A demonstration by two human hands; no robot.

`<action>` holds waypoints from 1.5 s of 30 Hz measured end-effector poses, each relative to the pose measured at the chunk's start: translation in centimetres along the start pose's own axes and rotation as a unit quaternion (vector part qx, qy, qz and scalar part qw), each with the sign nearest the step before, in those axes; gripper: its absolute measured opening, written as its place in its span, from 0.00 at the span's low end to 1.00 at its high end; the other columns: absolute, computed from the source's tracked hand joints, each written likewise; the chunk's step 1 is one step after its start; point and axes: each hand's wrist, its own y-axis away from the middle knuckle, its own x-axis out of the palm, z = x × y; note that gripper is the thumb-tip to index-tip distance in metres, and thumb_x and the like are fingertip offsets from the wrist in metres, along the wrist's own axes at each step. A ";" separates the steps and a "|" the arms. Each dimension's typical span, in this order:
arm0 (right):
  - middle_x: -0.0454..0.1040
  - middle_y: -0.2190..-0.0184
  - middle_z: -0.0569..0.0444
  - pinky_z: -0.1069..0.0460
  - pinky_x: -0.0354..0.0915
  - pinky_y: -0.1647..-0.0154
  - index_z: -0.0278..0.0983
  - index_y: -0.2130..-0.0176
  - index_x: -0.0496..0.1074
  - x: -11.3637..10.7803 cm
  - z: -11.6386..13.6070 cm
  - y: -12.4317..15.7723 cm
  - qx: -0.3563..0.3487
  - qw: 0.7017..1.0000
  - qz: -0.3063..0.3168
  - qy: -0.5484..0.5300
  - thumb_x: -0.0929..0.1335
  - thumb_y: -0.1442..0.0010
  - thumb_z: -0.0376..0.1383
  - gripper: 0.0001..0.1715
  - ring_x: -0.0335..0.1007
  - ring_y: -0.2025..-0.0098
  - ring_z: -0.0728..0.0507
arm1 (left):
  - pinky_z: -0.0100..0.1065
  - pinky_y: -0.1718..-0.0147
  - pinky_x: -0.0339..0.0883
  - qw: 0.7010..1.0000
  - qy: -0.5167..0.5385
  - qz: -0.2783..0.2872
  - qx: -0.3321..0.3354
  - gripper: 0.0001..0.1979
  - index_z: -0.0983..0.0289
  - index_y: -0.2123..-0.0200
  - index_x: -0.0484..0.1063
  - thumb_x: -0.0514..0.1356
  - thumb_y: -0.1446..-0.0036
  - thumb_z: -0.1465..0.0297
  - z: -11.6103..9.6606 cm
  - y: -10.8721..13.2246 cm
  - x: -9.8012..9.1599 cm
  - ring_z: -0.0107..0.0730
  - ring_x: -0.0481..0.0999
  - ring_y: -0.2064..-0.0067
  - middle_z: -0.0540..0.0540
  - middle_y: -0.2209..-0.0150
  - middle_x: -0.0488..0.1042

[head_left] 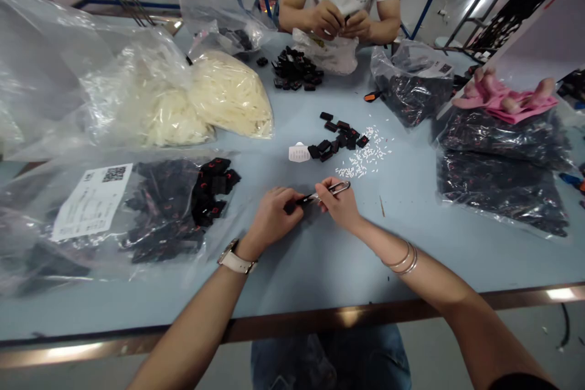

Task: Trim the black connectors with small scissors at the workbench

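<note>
My left hand (pixel 275 217) is closed, with thumb and fingers pinching a small black plastic piece (pixel 301 200) just above the table. Gripped in my right hand (pixel 337 202) is a slim metal tool (pixel 340 187) with a looped back end, its tip pointing left at the black piece. Whether the tool is tweezers or snips I cannot tell. Beyond my hands lies a loose group of black plastic pieces (pixel 342 134), some with red marks. Tiny white bits (pixel 365 155) are scattered to the right of it. A small white tag (pixel 299 153) lies at its left.
An open bag of black parts (pixel 164 201) spills at left, below bags of cream-coloured strips (pixel 231 94). Bags of dark parts (pixel 498 189) with pink gloves (pixel 507 97) stand at right. Across the table (pixel 411 244), another person (pixel 340 0) handles a small piece near a black pile (pixel 297 68).
</note>
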 end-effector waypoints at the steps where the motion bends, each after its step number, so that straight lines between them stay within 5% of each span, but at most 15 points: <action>1: 0.67 0.84 0.61 0.57 0.57 0.82 0.39 0.72 0.64 0.0 0.1 0.1 -0.006 1.000 0.000 0.015 0.66 0.43 0.49 0.17 0.63 0.84 0.52 | 0.34 0.69 0.64 1.000 0.001 -0.002 0.002 0.08 0.63 0.67 0.74 0.57 0.51 0.75 0.0 0.0 0.0 0.33 0.71 0.69 0.52 0.74 0.73; 11: 0.63 0.84 0.62 0.55 0.56 0.77 0.40 0.73 0.61 0.4 1.2 0.9 -0.093 0.985 0.023 0.145 0.63 0.41 0.47 0.16 0.59 0.81 0.51 | 0.35 0.68 0.64 1.000 -0.013 -0.001 -0.010 0.02 0.62 0.72 0.70 0.58 0.51 0.73 0.4 0.0 0.2 0.35 0.72 0.68 0.52 0.74 0.72; 20: 0.65 0.82 0.62 0.57 0.57 0.83 0.39 0.70 0.61 0.3 -0.1 0.7 -0.010 0.999 -0.006 -0.034 0.65 0.44 0.57 0.24 0.65 0.82 0.52 | 0.35 0.68 0.65 1.000 -0.009 -0.002 -0.003 0.04 0.62 0.69 0.72 0.58 0.50 0.74 0.0 -0.1 0.0 0.33 0.71 0.70 0.51 0.75 0.72; 31: 0.66 0.83 0.62 0.57 0.58 0.80 0.40 0.70 0.62 0.3 -0.1 0.6 -0.056 0.996 0.037 0.063 0.62 0.39 0.53 0.21 0.64 0.83 0.52 | 0.35 0.67 0.66 1.000 -0.005 0.000 0.005 0.03 0.61 0.73 0.69 0.58 0.51 0.75 -0.2 -0.2 -0.1 0.34 0.71 0.69 0.52 0.74 0.73; 45: 0.66 0.82 0.62 0.58 0.59 0.81 0.39 0.69 0.62 0.3 -0.1 0.6 -0.038 0.999 0.021 0.008 0.63 0.42 0.56 0.23 0.67 0.82 0.52 | 0.34 0.69 0.64 1.000 -0.013 -0.003 0.001 0.03 0.61 0.73 0.69 0.57 0.51 0.74 -0.3 -0.3 -0.1 0.33 0.71 0.69 0.51 0.74 0.73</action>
